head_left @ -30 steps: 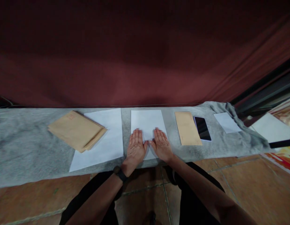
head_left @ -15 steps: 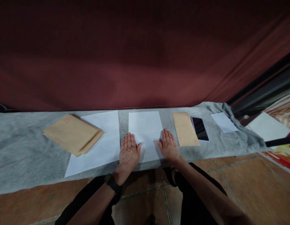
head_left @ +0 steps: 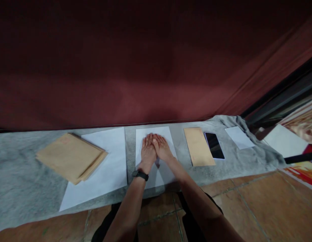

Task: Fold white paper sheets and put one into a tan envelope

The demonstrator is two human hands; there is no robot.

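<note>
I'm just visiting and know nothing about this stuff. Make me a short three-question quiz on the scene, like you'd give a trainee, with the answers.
1. On which wrist is the dark watch?

2. True or false: the stack of brown envelopes lies partly on a large white sheet.

3. What do the left hand and right hand rest on?
A) the phone
B) the middle white sheet
C) the stack of brown envelopes

Key: 1. The left. 2. True. 3. B.
</note>
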